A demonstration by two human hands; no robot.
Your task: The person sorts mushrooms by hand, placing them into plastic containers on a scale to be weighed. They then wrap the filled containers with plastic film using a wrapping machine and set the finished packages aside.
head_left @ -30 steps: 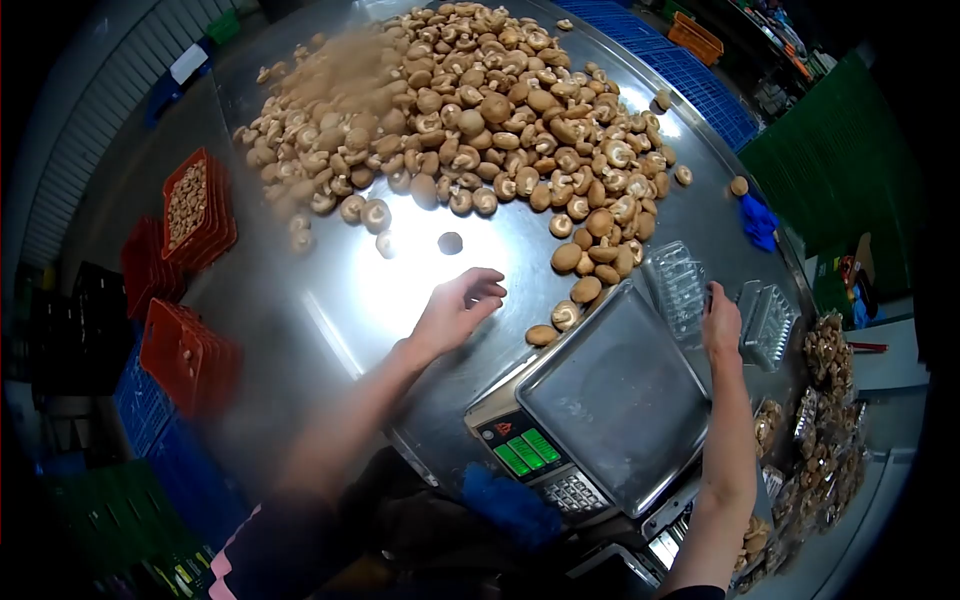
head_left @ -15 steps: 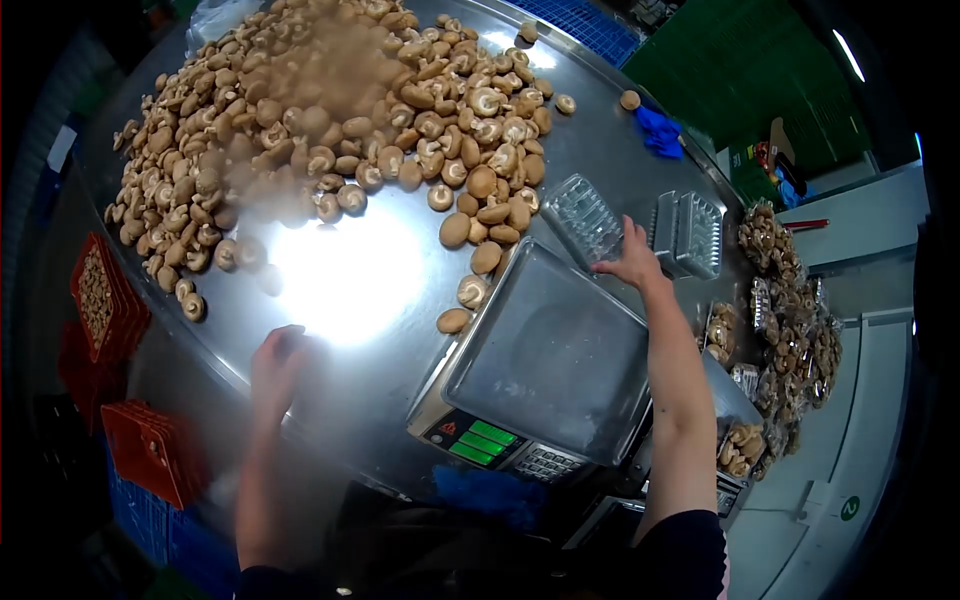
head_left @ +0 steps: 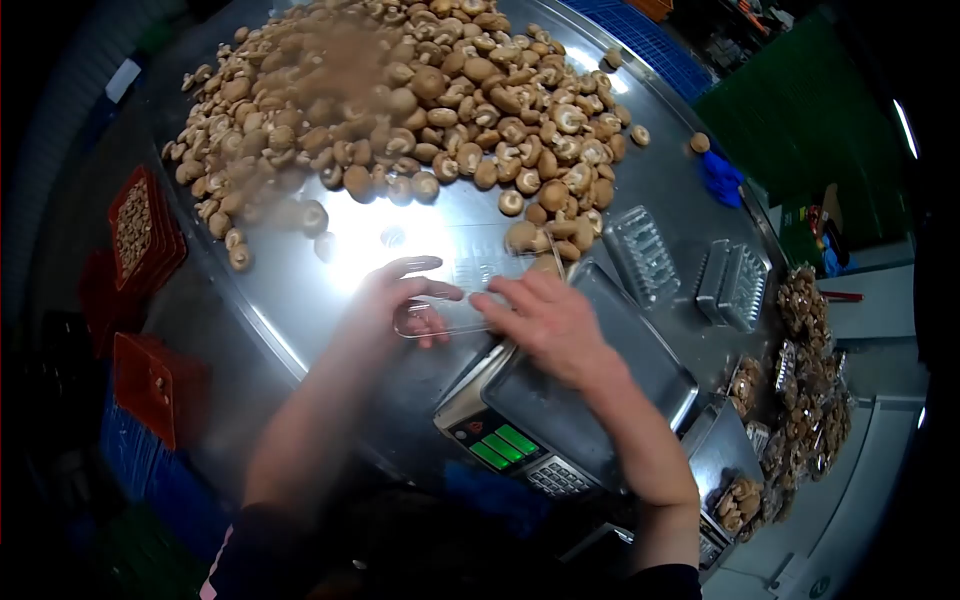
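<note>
A clear plastic tray (head_left: 480, 262) is held up over the steel table, between my two hands. My right hand (head_left: 548, 322) grips its near right side from above, fingertips on the rim. At its left end, my left hand (head_left: 385, 300) has its fingers curled around the edge; the glare and clear plastic blur the exact contact. Just right of the tray, partly under my right forearm, is a weighing scale with a flat metal pan (head_left: 640, 365) and a lit green display (head_left: 505, 446). Beyond both hands lies a large heap of brown mushrooms (head_left: 470, 110).
More clear trays (head_left: 642, 258) lie right of the scale, with a stacked group (head_left: 733, 285) beyond. Wrapped mushroom packs (head_left: 805, 370) pile up at the far right. A blue crumpled item (head_left: 720, 180) rests near the far edge. Red crates (head_left: 145, 385) stand left of the table.
My right hand has brought a clear tray from the right side to in front of me. My left hand has moved up and right to meet it. The view has shifted.
</note>
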